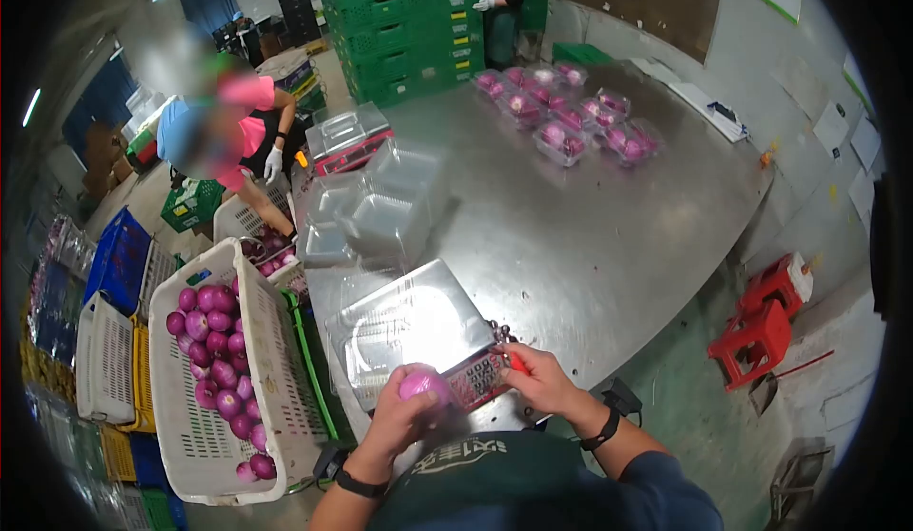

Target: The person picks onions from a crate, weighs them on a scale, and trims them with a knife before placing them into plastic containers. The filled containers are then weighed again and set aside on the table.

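My left hand (395, 419) is closed around a purple onion (424, 386) just in front of a weighing scale. In my right hand (544, 382) is a small red-handled tool (516, 363); its working end cannot be made out. Between the hands lies the keypad (475, 379) of the scale, whose shiny metal platform (447, 293) reaches away from me. A clear plastic box (376, 341) sits on the platform's left side. To my left, a white slatted crate (171, 436) holds many purple onions (221, 374).
Stacked clear boxes (395, 198) stand on the metal table (571, 236), with filled onion boxes (561, 141) at its far side. A co-worker in a pink shirt (249, 94) reaches into another crate. Green crates (380, 37) rise behind; red stools (756, 336) stand right.
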`<action>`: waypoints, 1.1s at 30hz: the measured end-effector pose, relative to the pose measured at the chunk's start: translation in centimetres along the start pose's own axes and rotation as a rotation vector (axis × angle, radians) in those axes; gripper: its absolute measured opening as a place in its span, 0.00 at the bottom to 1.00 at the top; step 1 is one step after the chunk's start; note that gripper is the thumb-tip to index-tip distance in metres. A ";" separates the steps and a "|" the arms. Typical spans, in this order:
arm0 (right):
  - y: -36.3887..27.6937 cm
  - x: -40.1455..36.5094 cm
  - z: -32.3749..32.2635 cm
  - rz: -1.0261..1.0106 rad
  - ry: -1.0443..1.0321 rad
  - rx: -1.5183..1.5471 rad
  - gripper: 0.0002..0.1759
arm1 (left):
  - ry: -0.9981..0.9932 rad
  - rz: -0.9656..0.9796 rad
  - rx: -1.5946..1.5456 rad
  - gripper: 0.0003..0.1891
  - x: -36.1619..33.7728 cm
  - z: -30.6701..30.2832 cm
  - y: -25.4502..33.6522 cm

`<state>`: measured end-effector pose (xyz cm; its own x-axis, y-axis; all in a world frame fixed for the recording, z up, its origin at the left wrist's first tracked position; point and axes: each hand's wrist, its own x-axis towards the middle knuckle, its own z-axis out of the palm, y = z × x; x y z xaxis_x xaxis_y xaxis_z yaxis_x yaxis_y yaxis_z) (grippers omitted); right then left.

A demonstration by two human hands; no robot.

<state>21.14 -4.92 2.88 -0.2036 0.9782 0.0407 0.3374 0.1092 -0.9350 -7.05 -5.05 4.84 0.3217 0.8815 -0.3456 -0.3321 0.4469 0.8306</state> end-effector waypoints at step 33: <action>14.8 2.2 -1.8 0.015 0.520 -0.912 0.29 | -0.083 0.252 0.304 0.34 -1.8 0.5 0.9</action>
<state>27.34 -0.86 -10.26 0.1532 0.9121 0.3802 0.9453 -0.0231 -0.3254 -7.47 -6.33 6.47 0.3383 0.9368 -0.0888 -0.1367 0.1423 0.9803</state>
